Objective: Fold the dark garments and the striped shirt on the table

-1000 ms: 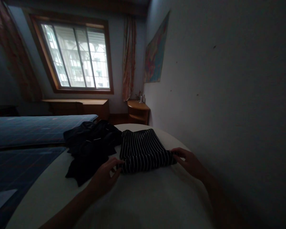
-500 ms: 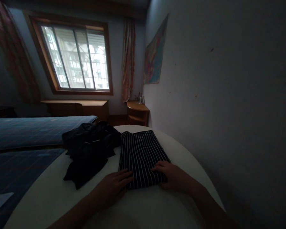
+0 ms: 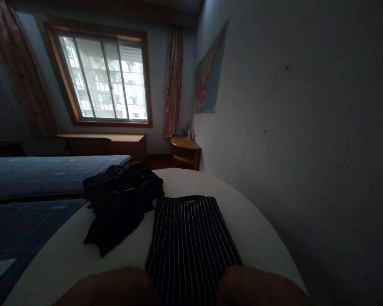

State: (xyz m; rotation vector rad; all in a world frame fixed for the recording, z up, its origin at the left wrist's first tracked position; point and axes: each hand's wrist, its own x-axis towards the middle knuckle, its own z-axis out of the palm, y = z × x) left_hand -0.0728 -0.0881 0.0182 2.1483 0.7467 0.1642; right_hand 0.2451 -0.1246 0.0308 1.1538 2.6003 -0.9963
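Note:
A black garment with thin white stripes (image 3: 191,238) lies flat on the round white table (image 3: 255,221), its near end running out of view at the bottom. A small pale mark shows at its far edge. My left hand (image 3: 121,287) is at the garment's near left side, my right hand (image 3: 252,284) at its near right side. Both are bent downward and cut off by the frame, so their fingers are hidden. Left of the striped garment lies a crumpled heap of dark clothing (image 3: 121,204).
Beds with blue checked mattresses (image 3: 51,174) stand against the table's left side. A white wall (image 3: 306,170) rises on the right. At the back are a wooden desk (image 3: 121,138), a corner shelf (image 3: 185,144) with small items, and a window (image 3: 105,80).
The striped garment has moved toward me and now reaches past the bottom of the view. Both hands have drawn back from its top surface to the lower edge, fingers out of sight.

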